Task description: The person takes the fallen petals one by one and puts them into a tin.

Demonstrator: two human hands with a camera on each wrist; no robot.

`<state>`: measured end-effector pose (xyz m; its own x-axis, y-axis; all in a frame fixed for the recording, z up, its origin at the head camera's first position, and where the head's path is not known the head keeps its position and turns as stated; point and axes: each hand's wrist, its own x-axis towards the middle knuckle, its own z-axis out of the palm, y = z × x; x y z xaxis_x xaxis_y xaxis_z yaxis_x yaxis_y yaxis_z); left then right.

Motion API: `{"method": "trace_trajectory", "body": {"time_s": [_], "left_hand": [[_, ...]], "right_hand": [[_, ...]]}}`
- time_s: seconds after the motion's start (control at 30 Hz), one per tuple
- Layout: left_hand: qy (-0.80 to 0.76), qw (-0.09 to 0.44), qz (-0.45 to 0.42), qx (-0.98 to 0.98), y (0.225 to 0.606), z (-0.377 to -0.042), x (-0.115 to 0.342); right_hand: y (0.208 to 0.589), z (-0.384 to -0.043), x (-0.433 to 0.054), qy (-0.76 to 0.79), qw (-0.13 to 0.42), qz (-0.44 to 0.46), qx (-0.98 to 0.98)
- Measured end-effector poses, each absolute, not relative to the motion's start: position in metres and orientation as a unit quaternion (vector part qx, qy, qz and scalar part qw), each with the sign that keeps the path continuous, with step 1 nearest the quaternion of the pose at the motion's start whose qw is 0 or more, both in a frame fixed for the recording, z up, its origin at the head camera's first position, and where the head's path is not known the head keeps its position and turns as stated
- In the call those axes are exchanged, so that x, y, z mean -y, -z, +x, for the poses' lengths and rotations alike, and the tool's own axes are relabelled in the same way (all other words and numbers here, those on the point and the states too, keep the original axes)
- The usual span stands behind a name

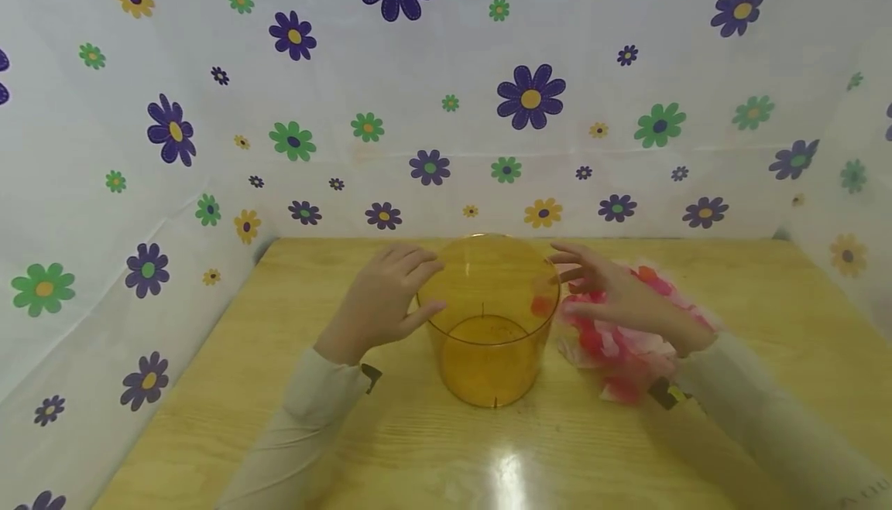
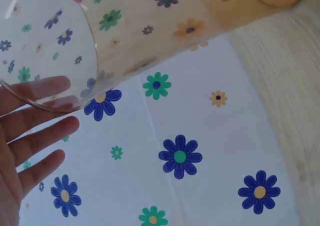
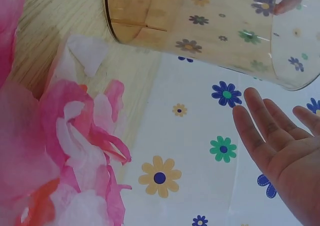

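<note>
A clear amber, bucket-shaped container [image 1: 491, 371] stands upright on the wooden table, its wide mouth facing up and nothing visible inside. At the left of its rim is my left hand [image 1: 383, 297], fingers spread and fairly straight; in the left wrist view those fingers [image 2: 45, 141] overlap the rim. My right hand [image 1: 620, 297] hovers by the opposite side, fingers extended and the palm turned toward the container, as the right wrist view shows too. Below and beside the right hand lies a loose heap of pink, white and red petals [image 1: 627, 347].
The wooden table [image 1: 279, 417] reaches back to a white cloth backdrop [image 1: 446, 46] printed with purple, green and yellow flowers, which also covers the left and right sides. A pale petal piece [image 3: 87, 51] lies at the heap's edge near the container.
</note>
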<state>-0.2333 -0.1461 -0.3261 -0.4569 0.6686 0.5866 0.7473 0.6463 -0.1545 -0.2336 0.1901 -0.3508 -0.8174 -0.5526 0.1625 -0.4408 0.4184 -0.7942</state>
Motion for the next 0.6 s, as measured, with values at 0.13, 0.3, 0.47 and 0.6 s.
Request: {"method": "trace_trajectory", "body": {"time_s": [0.13, 0.3, 0.47, 0.6], "left_hand": [[0.067, 0.281, -0.361, 0.887, 0.320, -0.234, 0.145], [0.058, 0.186, -0.266, 0.944, 0.306, -0.247, 0.137], [0.024, 0.155, -0.238, 0.958, 0.296, -0.256, 0.122], [0.024, 0.156, -0.218, 0.963, 0.296, -0.257, 0.117]], "right_hand": [[0.347, -0.233, -0.194, 0.451, 0.067, -0.288, -0.842], [0.343, -0.233, -0.199, 0.456, 0.069, -0.282, -0.841], [0.340, -0.232, -0.204, 0.449, 0.062, -0.272, -0.849], [0.336, -0.235, -0.213, 0.411, 0.024, -0.288, -0.865]]}}
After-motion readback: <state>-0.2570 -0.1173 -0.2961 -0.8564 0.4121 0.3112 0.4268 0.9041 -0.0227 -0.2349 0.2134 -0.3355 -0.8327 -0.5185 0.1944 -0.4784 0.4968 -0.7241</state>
